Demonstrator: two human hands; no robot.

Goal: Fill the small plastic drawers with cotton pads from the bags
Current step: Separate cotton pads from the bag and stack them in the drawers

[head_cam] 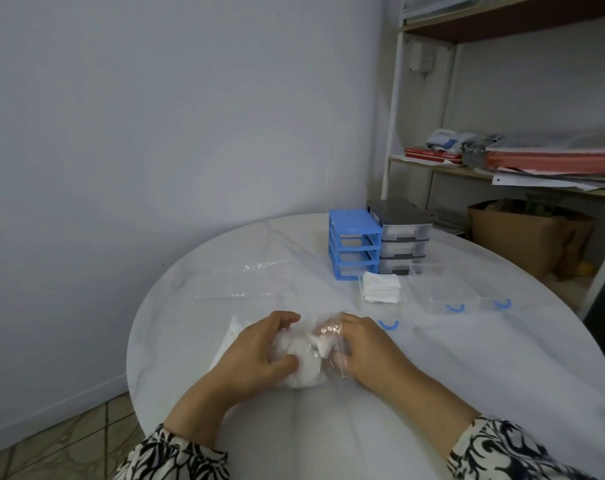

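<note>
Cotton pads (303, 367) sit w/ us at table's near edge, inside a thin clear bag (329, 332); left hand (259, 351) & right hand (360, 348) both clutch it. Light, squashy, slippery film, so we'd pinch the bundle itself.

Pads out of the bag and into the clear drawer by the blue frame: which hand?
Right, probably. The right hand is already inside the bag on the pads, and the drawer sits on its side. The left hand grips the bag from outside, steadying it.
</note>
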